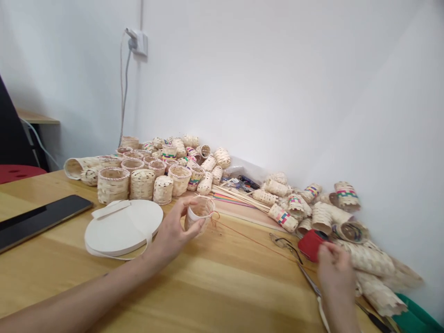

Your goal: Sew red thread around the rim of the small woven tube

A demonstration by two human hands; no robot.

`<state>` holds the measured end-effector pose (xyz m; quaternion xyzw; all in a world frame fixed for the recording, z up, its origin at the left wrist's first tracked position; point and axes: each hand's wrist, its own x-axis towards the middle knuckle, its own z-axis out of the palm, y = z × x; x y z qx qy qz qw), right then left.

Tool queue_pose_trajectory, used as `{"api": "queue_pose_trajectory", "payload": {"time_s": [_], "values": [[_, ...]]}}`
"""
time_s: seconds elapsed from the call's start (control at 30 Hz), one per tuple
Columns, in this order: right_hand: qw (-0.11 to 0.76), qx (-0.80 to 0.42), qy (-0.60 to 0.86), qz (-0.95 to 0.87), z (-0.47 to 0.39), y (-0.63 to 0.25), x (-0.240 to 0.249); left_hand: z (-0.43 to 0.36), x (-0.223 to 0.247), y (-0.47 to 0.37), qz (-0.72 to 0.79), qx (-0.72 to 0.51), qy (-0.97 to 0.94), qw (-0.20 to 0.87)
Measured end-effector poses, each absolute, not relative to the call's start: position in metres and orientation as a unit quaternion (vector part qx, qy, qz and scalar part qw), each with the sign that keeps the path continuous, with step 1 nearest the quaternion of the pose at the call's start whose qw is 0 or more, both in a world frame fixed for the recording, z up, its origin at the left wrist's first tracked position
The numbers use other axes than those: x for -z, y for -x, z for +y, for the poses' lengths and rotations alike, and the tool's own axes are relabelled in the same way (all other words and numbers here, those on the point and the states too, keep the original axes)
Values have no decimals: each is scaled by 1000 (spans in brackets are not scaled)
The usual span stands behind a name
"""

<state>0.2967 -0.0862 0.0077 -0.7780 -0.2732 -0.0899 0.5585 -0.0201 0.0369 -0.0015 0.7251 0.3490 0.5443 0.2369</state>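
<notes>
My left hand (175, 231) is closed round a small woven basket (200, 208), thumb in front and fingers behind, holding its open mouth upward above the table. An orange thread (249, 238) is tied at the basket's rim and runs across to my right hand (336, 275). That hand is blurred and pinched at the thread's far end; whether a needle is there too I cannot make out. Just behind its fingers lies a red object (310, 245). A pair of scissors (310, 282) lies partly hidden beside the right hand.
Woven baskets (142, 184) crowd the back left, and more woven tubes (369, 256) are heaped at right. A roll of white tape (121, 231) and a phone (45, 219) lie at left. Glasses (286, 245) and thin strips (239, 196) lie toward the wall.
</notes>
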Motion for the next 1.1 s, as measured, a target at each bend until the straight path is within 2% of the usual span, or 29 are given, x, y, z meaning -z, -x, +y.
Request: {"api": "queue_pose_trajectory", "payload": {"time_s": [0.07,0.13,0.2,0.3,0.4,0.5,0.6,0.73,0.8,0.9,1.0,1.1], "values": [[553,131,795,-212,-87,-306,-13,32,2,19,326,-537,-751,201],[558,108,785,-246,-87,-283,-13,25,3,17,295,-528,-779,166],[570,6,736,-365,-85,-241,-9,19,3,16,265,-524,-797,138],[536,-119,658,-516,-81,-180,-1,11,6,13,232,-517,-816,114],[500,-206,622,-567,-82,-150,7,3,9,11,210,-509,-829,102],[505,-248,607,-561,-83,-144,12,-2,11,8,201,-503,-834,106],[533,-239,605,-541,-81,-155,12,-1,8,8,231,-512,-818,122],[545,-147,678,-472,-78,-218,2,14,1,13,339,-525,-762,169],[502,-43,755,-420,-80,-262,-4,22,0,17,373,-524,-742,188],[388,100,853,-333,-84,-298,-10,26,0,19,377,-515,-747,185],[401,74,819,-404,-85,-271,-10,22,3,17,336,-507,-780,145],[437,-68,720,-536,-82,-211,-2,13,5,14,283,-510,-805,110]]}}
